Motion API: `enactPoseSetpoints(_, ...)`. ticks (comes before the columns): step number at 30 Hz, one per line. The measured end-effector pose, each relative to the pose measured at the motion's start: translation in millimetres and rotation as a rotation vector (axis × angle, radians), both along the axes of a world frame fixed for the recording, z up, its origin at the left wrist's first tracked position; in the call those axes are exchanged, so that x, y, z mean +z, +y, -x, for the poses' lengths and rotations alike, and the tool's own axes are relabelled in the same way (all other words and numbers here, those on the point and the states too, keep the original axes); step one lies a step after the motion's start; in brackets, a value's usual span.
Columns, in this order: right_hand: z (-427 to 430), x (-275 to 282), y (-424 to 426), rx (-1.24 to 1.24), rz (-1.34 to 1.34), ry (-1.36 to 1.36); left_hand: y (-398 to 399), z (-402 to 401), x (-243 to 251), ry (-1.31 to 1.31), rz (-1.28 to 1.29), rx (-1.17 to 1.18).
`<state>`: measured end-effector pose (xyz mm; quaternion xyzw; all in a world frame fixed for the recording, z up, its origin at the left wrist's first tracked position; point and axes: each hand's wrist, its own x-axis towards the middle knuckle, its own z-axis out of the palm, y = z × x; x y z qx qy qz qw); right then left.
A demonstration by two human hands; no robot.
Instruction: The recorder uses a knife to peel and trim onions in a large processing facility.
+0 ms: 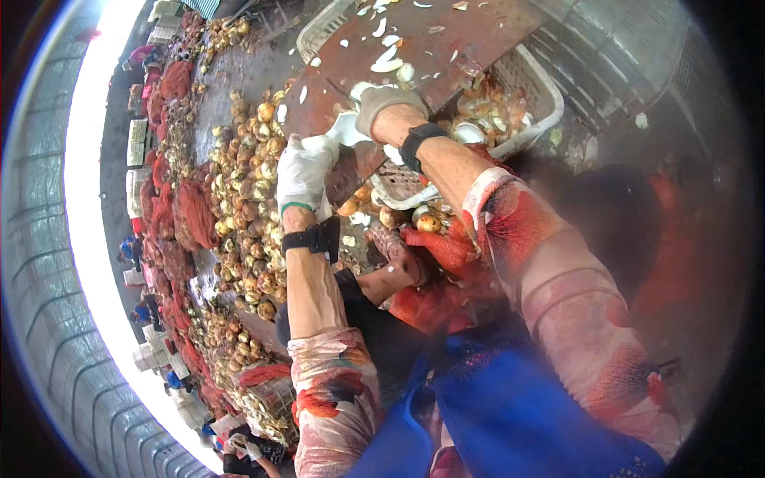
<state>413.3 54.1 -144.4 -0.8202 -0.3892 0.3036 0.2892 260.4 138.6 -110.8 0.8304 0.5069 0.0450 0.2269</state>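
My left hand (308, 170), in a white glove with a green cuff edge, is at the near left edge of a reddish-brown board (412, 45). Its fingers are closed at one end of a white onion piece (347, 129). Close on the right, my right hand (391, 109) in a greyish glove is curled over the board. A thin dark blade, seemingly of a knife (339, 88), projects from it. Another white onion piece (361, 89) shows by its fingers, which are partly hidden. White onion scraps (387, 61) are scattered farther up the board.
A white plastic crate (541, 113) with onion skins stands right of the board. Another crate rim (320, 30) shows beyond it. Heaped onions (251, 197) cover the floor at left, beside red mesh sacks (194, 212). Red netting (442, 248) lies below the board. Several people work farther left.
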Motion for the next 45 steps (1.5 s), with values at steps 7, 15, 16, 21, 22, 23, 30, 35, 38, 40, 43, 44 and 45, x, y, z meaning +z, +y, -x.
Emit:
enactPoseSetpoints(7,2,-17,4,0.023,-0.047,-0.055,11,10,-8,-0.37,0.428,0.088)
enactPoseSetpoints(15,0,-15,5,0.024,0.023,-0.059,17,33,-22,-0.53,0.551,0.111)
enactPoseSetpoints(16,0,-19,6,0.01,-0.035,-0.076,17,39,-22,-0.546,0.529,0.033)
enactPoseSetpoints(21,1,-9,15,-0.021,-0.053,-0.119,30,74,-20,-0.81,0.648,0.119)
enactPoseSetpoints(22,5,-3,14,0.015,-0.029,-0.095,25,80,-6,-0.862,0.677,0.159)
enactPoseSetpoints(23,10,5,12,0.053,-0.009,-0.075,19,88,11,-0.918,0.7,0.196)
enactPoseSetpoints(30,-22,-5,-2,0.036,0.013,0.073,-13,91,143,-0.949,0.337,-0.177)
enactPoseSetpoints(35,22,105,-2,0.137,-0.407,0.663,-51,122,183,-0.791,0.028,-0.142)
enactPoseSetpoints(38,57,149,-21,0.322,-0.501,0.814,-71,120,181,-0.765,-0.141,-0.225)
enactPoseSetpoints(40,62,153,-30,0.417,-0.52,0.737,-79,110,185,-0.657,-0.143,-0.29)
enactPoseSetpoints(43,64,159,-38,0.429,-0.502,0.381,-81,105,178,-0.408,-0.413,-0.264)
enactPoseSetpoints(44,64,166,-43,0.422,-0.464,0.433,-76,108,168,-0.504,-0.421,-0.313)
enactPoseSetpoints(45,63,170,-47,0.416,-0.466,0.431,-79,105,170,-0.505,-0.42,-0.319)
